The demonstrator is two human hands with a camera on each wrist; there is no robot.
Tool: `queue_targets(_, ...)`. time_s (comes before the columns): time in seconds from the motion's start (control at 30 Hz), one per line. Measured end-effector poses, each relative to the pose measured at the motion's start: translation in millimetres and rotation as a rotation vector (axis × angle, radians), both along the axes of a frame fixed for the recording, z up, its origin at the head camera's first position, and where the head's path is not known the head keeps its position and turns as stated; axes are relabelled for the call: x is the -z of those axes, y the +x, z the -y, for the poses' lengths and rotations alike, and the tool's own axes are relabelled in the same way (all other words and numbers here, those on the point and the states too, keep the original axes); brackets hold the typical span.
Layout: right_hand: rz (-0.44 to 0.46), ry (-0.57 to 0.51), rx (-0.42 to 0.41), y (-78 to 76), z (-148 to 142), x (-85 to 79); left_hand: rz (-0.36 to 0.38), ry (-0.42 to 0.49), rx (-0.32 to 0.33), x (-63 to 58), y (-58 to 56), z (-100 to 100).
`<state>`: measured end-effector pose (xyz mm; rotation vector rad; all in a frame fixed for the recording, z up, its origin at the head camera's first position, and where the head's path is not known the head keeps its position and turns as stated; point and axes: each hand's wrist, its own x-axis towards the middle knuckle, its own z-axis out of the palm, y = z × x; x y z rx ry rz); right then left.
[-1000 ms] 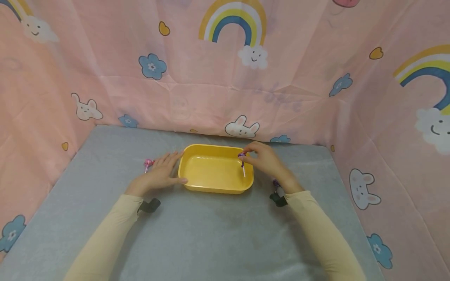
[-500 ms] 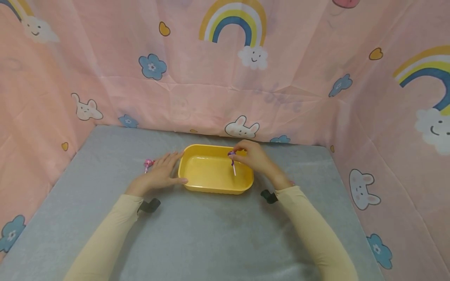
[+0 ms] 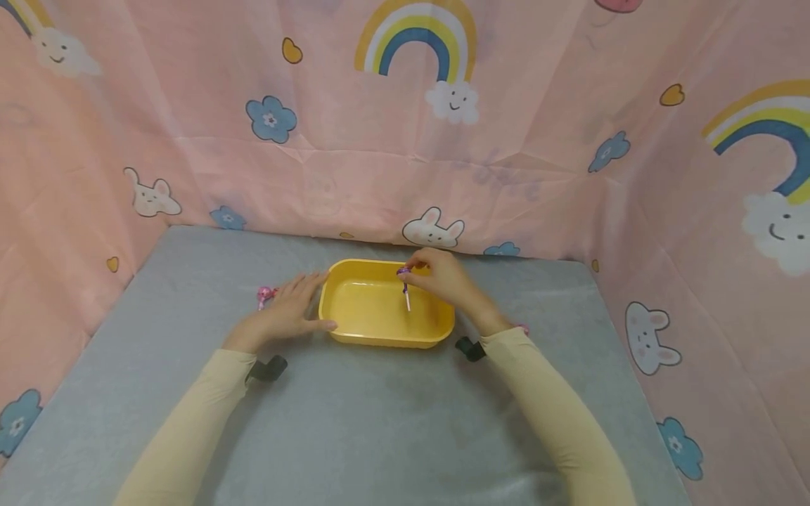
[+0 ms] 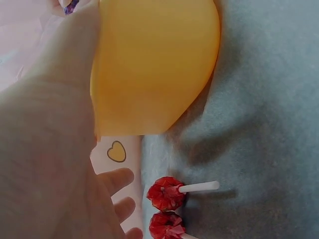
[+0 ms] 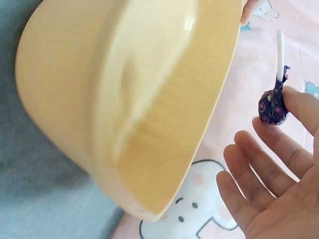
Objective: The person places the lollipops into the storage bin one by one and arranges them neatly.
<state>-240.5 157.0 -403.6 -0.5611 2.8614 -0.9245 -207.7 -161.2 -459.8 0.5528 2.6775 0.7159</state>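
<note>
Pinched between thumb and forefinger, a purple-wrapped lollipop [image 5: 272,107] hangs from a person's right hand [image 3: 446,281], its white stick pointing down and the other three fingers spread loose of it. The candy is held above the yellow tray [image 3: 367,309], clear of the tray's floor. The left hand [image 3: 281,316], fingers extended and grasping nothing, rests against the tray's left end, thumb at the rim. Near that hand's fingertips, two red-wrapped lollipops [image 4: 167,194] lie side by side on a grey cloth [image 3: 380,422], before a pink rainbow-print curtain [image 3: 190,105].
</note>
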Motion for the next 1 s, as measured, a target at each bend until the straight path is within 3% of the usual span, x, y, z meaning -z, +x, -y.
queue_targets(0.43, 0.016, -0.033, 0.013, 0.1, 17, -0.8, -0.006, 0.026, -0.003, -4.4, 1.5, -1)
queue_targets(0.7, -0.012, -0.027, 0.024, -1.3, 27, -0.2, -0.039, -0.033, 0.035, -2.2, -1.4, -1)
queue_targets(1.0, -0.004, -0.050, 0.042, -2.1, 36, -0.2, -0.045, -0.040, 0.032, -2.5, -3.5, -2)
